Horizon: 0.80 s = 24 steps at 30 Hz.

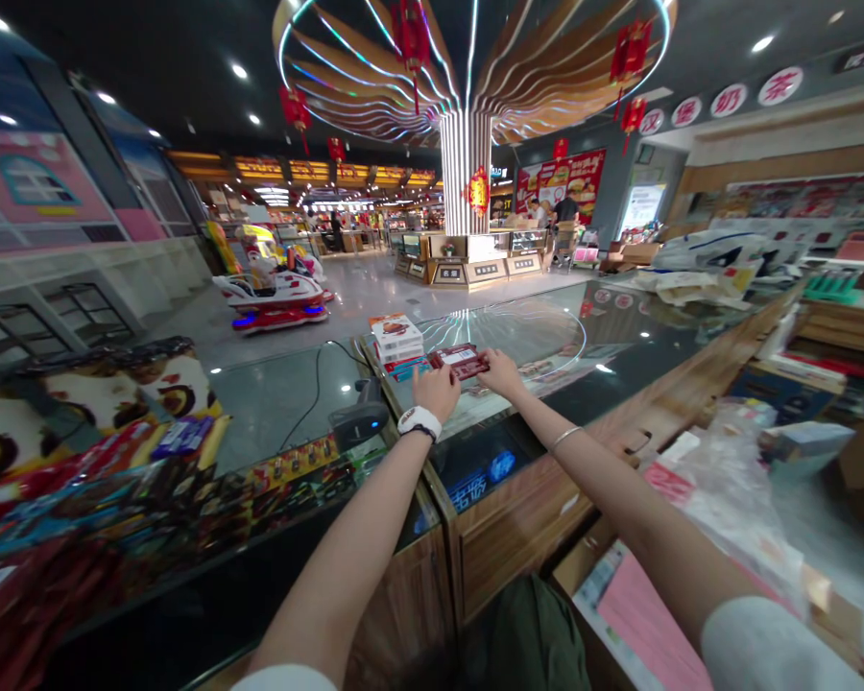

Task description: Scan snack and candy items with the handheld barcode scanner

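A small dark-red packet (464, 362) with a pale label, apparently a wrapped snack, lies over the glass counter. My left hand (438, 392) grips its left end with curled fingers. At its right end, my right hand (500, 374) closes on the packet too. Just left of the packet stands a stack of white printed boxes (397, 338), with blue and red packs (408, 368) beneath. A black handheld scanner (360, 420) with a blue light rests on the counter by my left wrist.
Rows of wrapped snacks (151, 480) and large bags (93, 403) cover the left counter. A cable (315, 393) trails from the scanner. On my right are plastic bags (734, 470) and an open carton (640, 614). Wrapped goods (712, 259) sit farther along the counter.
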Tool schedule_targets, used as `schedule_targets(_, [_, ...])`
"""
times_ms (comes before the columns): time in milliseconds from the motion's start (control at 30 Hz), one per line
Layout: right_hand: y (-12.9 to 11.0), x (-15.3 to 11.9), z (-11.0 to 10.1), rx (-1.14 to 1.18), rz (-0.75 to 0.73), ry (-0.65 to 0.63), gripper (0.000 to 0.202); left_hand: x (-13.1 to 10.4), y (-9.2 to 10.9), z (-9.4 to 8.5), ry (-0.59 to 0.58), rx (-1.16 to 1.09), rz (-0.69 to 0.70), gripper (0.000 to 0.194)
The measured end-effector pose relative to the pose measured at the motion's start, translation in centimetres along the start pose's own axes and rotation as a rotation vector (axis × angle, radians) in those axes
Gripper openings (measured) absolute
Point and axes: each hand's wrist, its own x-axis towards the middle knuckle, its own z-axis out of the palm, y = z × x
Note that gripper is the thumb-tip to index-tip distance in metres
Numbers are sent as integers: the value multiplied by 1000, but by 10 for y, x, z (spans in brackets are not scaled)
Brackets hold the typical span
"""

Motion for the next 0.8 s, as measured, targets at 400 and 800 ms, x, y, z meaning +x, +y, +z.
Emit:
schedule_targets(400, [13,13,12,458,156,-29,62,26,-18,26,-152,-44,55,79])
schedule_targets(800, [11,15,9,845,146,-12,66,22,-17,28,-133,-29,77,74])
